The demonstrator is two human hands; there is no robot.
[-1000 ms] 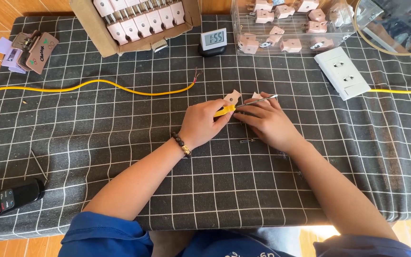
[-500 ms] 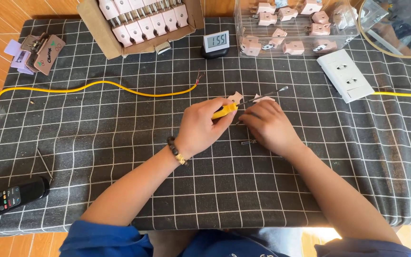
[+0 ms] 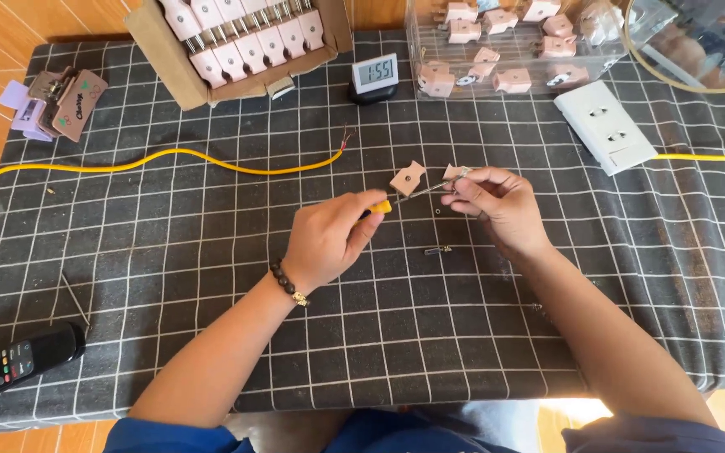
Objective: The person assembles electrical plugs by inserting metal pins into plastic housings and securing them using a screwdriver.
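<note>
My left hand [image 3: 329,239] grips a screwdriver with a yellow handle [image 3: 382,206]; its metal shaft runs right toward my right hand [image 3: 497,204]. My right hand pinches a small pink plug part [image 3: 455,173] at the shaft's tip. A loose pink plug cover [image 3: 407,178] lies on the dark checked cloth [image 3: 211,277] just above the shaft. A small screw [image 3: 438,250] rests on the cloth below my right hand.
A yellow wire [image 3: 169,159] with bared ends curls across the left. Behind stand a cardboard box of pink plugs [image 3: 237,42], a small digital clock [image 3: 375,75], a clear bin of plugs [image 3: 505,50] and a white socket [image 3: 604,126]. A black remote [image 3: 14,367] lies at front left.
My hands have drawn apart: the left pulled back left along the screwdriver, the right lifted the small part. The view shifted slightly, so the table items sit lower in frame.
</note>
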